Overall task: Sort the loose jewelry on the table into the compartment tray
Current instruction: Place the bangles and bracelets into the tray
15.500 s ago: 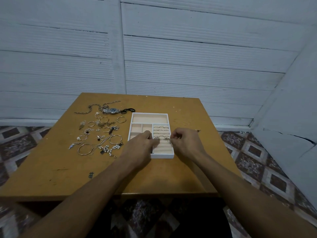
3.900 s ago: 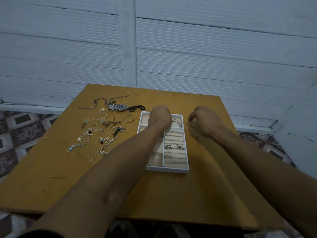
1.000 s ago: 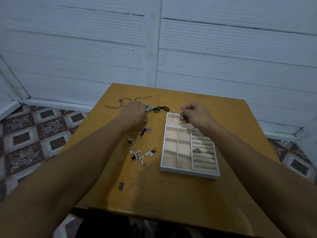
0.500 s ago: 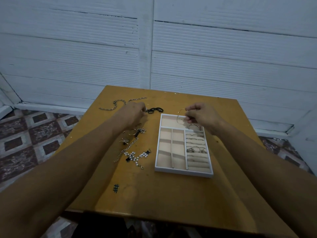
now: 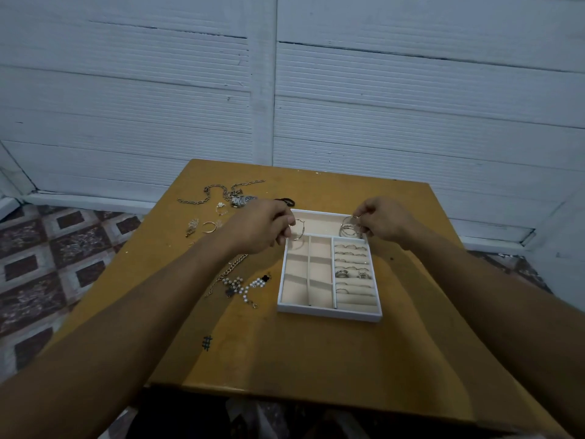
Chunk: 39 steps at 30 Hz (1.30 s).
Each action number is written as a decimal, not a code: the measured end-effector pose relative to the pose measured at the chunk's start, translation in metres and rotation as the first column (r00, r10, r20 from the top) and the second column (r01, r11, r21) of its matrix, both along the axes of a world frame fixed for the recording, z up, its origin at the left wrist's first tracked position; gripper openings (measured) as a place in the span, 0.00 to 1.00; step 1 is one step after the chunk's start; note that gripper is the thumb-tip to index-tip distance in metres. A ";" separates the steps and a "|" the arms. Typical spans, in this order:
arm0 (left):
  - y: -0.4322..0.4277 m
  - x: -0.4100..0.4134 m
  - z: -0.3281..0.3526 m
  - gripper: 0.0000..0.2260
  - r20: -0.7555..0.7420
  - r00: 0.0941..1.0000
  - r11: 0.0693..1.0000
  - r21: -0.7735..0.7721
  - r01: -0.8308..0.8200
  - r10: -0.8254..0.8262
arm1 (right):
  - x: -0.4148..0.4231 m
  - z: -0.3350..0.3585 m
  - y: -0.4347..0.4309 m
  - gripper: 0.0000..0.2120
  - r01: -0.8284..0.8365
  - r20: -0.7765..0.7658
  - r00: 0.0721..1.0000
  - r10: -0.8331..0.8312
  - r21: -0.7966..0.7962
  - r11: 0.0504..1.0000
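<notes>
My left grip (image 5: 262,228) has come across the bench (image 5: 316,359) to the tray (image 5: 329,313), pinching a thin hoop (image 5: 298,231) at its far-left corner; my right grip (image 5: 384,221) pinches bangles (image 5: 348,228) in the far compartment. Light, stiff, slippery wire, I judge: pinch across the rim.

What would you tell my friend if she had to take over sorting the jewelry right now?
Left hand: fingers pinch a thin hoop over the tray's far left corner.
Right hand: fingers pinch a bunch of hoops over the long far compartment.
Done: rings sit in the ring rolls on the right of the tray; the small left compartments look empty.
Left: pearl bracelet, chains, watch, gold ring and small pieces lie on the table, left of the tray.
</notes>
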<state>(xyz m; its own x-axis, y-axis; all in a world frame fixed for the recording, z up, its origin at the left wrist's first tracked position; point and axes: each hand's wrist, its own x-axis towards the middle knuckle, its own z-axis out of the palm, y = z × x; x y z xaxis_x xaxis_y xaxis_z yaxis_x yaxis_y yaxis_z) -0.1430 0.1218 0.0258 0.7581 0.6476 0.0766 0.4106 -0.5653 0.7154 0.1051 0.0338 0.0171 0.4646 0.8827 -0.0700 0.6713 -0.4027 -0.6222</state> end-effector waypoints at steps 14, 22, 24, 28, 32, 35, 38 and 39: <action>-0.013 0.015 0.003 0.07 -0.041 0.999 0.997 -0.073 0.014 -0.017 | -0.002 -0.011 0.009 0.10 -0.100 0.354 0.925 0.135 -0.115 0.988; -0.009 0.020 0.002 0.06 -0.038 0.999 0.993 -0.122 -0.001 -0.004 | -0.002 -0.016 0.008 0.11 -0.134 0.424 0.888 0.179 -0.134 0.982; -0.006 0.022 0.001 0.07 -0.017 1.000 0.989 -0.150 -0.002 0.000 | -0.001 -0.017 0.008 0.10 -0.139 0.445 0.875 0.193 -0.152 0.979; -0.002 0.026 -0.001 0.07 0.011 1.000 0.985 -0.173 -0.008 0.010 | 0.000 -0.019 0.010 0.11 -0.145 0.494 0.839 0.226 -0.197 0.970; 0.000 0.030 -0.003 0.07 0.002 0.998 0.986 -0.157 -0.055 0.056 | -0.001 -0.019 0.010 0.11 -0.140 0.538 0.809 0.239 -0.219 0.966; 0.002 0.038 -0.005 0.06 -0.031 0.996 0.988 -0.126 -0.089 0.086 | 0.000 -0.020 0.010 0.11 -0.146 0.543 0.804 0.241 -0.213 0.966; 0.004 0.052 -0.005 0.05 -0.051 0.992 0.986 -0.119 -0.117 0.111 | 0.001 -0.018 0.008 0.09 -0.152 0.510 0.831 0.221 -0.175 0.973; 0.005 0.058 -0.005 0.04 -0.053 0.991 0.983 -0.127 -0.130 0.124 | 0.002 -0.017 0.007 0.09 -0.153 0.488 0.847 0.210 -0.155 0.976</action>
<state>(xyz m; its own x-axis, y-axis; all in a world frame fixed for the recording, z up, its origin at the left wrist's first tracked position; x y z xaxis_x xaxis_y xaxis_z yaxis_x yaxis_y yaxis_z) -0.0851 0.1264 0.0206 0.6695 0.7413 -0.0467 0.5068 -0.4100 0.7583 0.1075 0.0409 0.0004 0.2944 0.9552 0.0299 0.9468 -0.2873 -0.1449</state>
